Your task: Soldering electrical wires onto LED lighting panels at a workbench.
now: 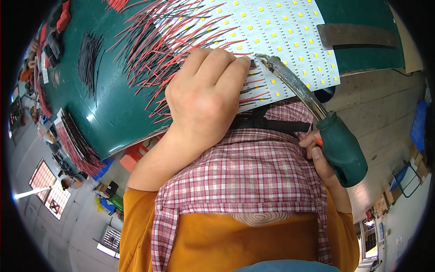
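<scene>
My right hand (321, 158) is wrapped around the green handle of a soldering iron (299, 86). The iron's metal shaft slants up and left, and its bent tip is over a white LED board (283, 47) with rows of yellow chips. Close to that tip, my left hand (206, 93) is closed with its fingers curled down over the board. Whatever its fingertips pinch is hidden behind the hand. Red and black wires (152, 59) fan out from the board's left part, and several pass under and around my left hand.
The board lies on a green table (120, 111). A loose bundle of black wires (89, 56) rests at left, and red and black wires (79, 145) hang by the left edge. A flat metal strip (358, 36) lies at right. A red stool (133, 156) stands below the table.
</scene>
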`<state>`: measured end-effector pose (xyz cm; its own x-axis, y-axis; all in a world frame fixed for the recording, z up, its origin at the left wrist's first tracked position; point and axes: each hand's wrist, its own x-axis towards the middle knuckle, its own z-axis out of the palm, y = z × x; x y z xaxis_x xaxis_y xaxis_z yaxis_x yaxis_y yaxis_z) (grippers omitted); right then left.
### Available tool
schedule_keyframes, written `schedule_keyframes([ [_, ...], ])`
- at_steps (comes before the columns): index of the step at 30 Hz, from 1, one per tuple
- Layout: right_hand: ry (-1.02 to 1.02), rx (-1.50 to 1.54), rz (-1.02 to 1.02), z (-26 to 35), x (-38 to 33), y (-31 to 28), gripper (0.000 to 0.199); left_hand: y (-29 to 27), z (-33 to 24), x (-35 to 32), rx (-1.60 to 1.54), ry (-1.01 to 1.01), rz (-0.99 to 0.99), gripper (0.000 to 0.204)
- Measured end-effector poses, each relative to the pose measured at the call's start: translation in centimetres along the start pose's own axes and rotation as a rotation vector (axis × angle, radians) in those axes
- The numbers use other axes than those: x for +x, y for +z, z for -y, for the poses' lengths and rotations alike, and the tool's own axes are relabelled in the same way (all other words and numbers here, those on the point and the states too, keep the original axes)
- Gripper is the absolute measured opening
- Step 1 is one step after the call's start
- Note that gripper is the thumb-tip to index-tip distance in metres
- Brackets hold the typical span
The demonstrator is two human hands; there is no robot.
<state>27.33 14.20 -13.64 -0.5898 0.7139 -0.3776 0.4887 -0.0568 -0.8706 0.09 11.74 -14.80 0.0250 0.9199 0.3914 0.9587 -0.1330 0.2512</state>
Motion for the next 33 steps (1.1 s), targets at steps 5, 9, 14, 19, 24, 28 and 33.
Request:
schedule_keyframes([
  [5, -0.070, -0.179, 0.037, 0.2, 0.0, -0.2, 0.013, 0.0, 0.1, 0.1, 0.007, 0.030, -0.003, 0.024],
  [9, -0.030, -0.096, 0.004, 0.4, -0.2, -0.1, 0.014, -0.8, -0.6, 0.5, -0.058, -0.063, 0.061, 0.027],
  [14, 0.127, 0.023, 0.048, 0.2, -0.3, -0.1, 0.013, -1.1, -0.7, 0.7, -0.045, -0.069, 0.101, 0.027],
  [19, -0.019, 0.133, 0.014, 0.7, 0.4, -0.3, 0.009, -1.0, -0.7, 0.7, -0.032, -0.068, 0.103, 0.027],
  [24, -0.038, 0.143, -0.003, 0.5, 0.4, 0.1, 0.006, -0.2, -0.1, 0.3, 0.031, 0.028, 0.000, 0.020],
  [28, -0.013, 0.213, -0.038, 0.6, 0.6, 0.3, 0.005, -1.0, -0.1, 0.6, -0.055, -0.048, 0.065, 0.022],
  [33, -0.056, 0.055, 0.024, 0.3, 0.4, -0.2, 0.007, -1.2, -0.3, 0.7, -0.083, -0.087, 0.131, 0.027],
])
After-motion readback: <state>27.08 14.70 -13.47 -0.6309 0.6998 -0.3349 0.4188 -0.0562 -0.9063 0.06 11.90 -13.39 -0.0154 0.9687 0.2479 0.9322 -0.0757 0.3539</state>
